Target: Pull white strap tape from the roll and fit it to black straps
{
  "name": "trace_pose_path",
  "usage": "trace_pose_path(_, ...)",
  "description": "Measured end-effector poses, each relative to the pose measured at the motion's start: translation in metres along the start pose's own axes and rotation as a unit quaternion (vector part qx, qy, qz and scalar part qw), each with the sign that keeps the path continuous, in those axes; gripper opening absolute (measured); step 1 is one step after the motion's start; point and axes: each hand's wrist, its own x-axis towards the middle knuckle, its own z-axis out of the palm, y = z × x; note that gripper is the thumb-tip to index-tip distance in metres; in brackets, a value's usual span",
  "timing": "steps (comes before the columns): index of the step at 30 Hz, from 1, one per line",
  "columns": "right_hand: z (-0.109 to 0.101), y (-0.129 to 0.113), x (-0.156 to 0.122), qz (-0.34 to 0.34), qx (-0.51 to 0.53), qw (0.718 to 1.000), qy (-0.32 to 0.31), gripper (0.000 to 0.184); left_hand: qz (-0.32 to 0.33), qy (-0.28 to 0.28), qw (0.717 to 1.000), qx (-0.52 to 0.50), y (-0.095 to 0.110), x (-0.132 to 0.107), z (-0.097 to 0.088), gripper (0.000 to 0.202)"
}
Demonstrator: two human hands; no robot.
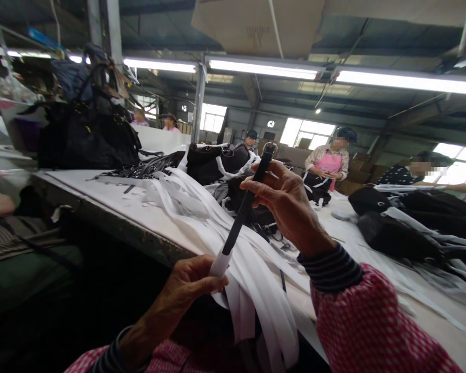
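Right hand (285, 199): fingers pinching upper part of black strap (244, 210)
Left hand (194, 280): fingers closed on strap's white-wrapped lower end
White strips (202, 217): heaped just behind fingers on table (112, 199)

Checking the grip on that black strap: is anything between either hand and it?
Nothing visible. The right hand grips the black strap near its top, and the left hand pinches its lower end, where white wrapping covers it.
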Motion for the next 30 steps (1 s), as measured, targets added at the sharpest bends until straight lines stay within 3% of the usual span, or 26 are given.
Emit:
trace_pose_path(5, 0.004, 0.001, -0.010, -0.033, -0.017, 0.999, 0.001, 0.038, -0.019, -0.001, 1.000, -0.014, 0.002, -0.002, 0.001, 0.026)
trace_pose_path(14, 0.008, 0.010, -0.026, -0.023, 0.027, 0.999, -0.028, 0.032, -0.025, 0.015, 0.999, 0.038, -0.002, 0.000, -0.003, 0.033)
trace_pose_path(20, 0.011, 0.026, -0.042, 0.045, 0.068, 0.996, -0.045, 0.026, -0.024, 0.007, 1.000, 0.011, -0.007, -0.002, -0.007, 0.026)
trace_pose_path(26, 0.007, 0.039, -0.061, 0.148, 0.073, 0.980, -0.112, 0.026, -0.040, -0.011, 0.999, 0.014, -0.007, -0.007, -0.007, 0.026)
trace_pose_path(30, -0.006, 0.051, -0.057, 0.223, 0.138, 0.963, -0.067, 0.036, -0.066, 0.002, 0.997, 0.027, -0.012, -0.015, -0.006, 0.016)
